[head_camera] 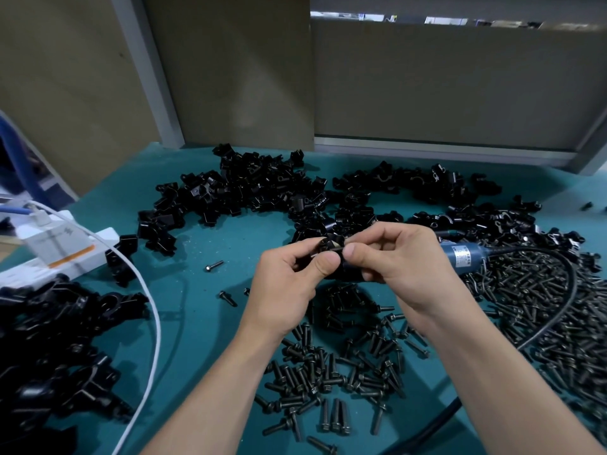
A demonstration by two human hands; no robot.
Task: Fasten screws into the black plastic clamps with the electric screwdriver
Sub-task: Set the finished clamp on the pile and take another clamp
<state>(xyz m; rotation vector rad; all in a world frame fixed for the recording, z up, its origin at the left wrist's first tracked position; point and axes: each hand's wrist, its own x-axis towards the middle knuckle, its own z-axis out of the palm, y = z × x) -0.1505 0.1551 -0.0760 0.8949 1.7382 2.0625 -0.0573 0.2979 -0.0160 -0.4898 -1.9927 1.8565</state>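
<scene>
Work surface: teal bench mat (197,323), covering the whole table area in view.
Backdrop: brown cardboard panels (230,77) standing upright along the far edge of the mat.
Clamp stock: three heaps of black plastic clamps: a rear centre heap (249,185), a rear right heap (427,182) and a near left heap (49,339) (this last one partly blurred).
Screw stock: a wide spread of black screws (532,297) on the right, reaching the near centre beneath the forearms.
Left hand (285,284): raised above the mat; thumb and curled fingers clamp the left side of the held clamp.
Right hand (404,257): raised opposite the left hand; thumb and forefinger pinch the right side of the same clamp, remaining fingers curled beneath it.
White power unit (65,254): lies at the left edge, beside the near left heap.
White cable (154,323): runs from the power unit in a curve to the near edge.
Black cable (565,307): loops over the screws.
Electric screwdriver (463,254): blue body lying on the mat just behind the right hand, partly hidden by it; neither hand grips it.
Held clamp (331,246): between both hands, clear of the mat, in front of the rear centre heap.
Loose screws: one (214,266) and another (227,297) lie singly on bare mat left of the hands.
</scene>
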